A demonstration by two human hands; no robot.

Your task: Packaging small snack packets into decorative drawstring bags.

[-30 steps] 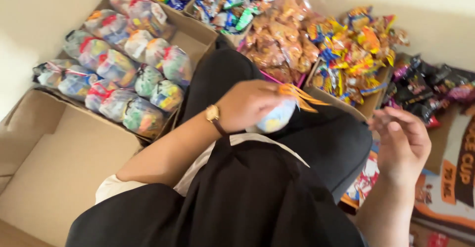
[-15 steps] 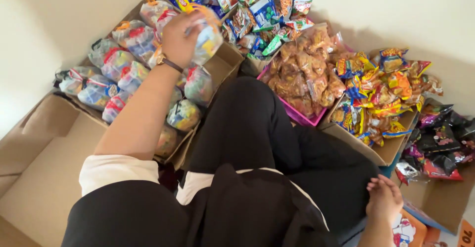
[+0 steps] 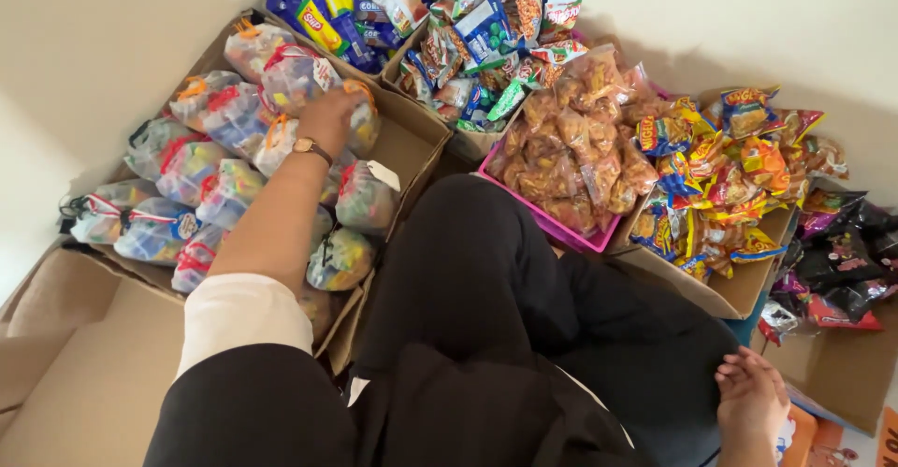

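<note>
My left hand (image 3: 329, 116), with a gold wristwatch, reaches into a cardboard box (image 3: 412, 144) on the left and grips a clear goodie bag (image 3: 359, 123) tied with orange ribbon, setting it down among several other filled clear bags (image 3: 215, 116) tied with red or orange ribbon. My right hand (image 3: 750, 400) rests low at the right beside my black-clad knee, fingers loosely apart, holding nothing.
A pink tray of orange snack packs (image 3: 571, 149) sits ahead. Beyond it are a box of blue and mixed snack packets (image 3: 468, 18), a box of yellow-orange packets (image 3: 720, 168), dark packets (image 3: 837, 252) at far right, and an open cardboard box flap (image 3: 84, 373) at lower left.
My left hand carried the orange-ribboned bag from my lap up over the left box and lowered it among the other bags. My right hand dropped down beside my knee.
</note>
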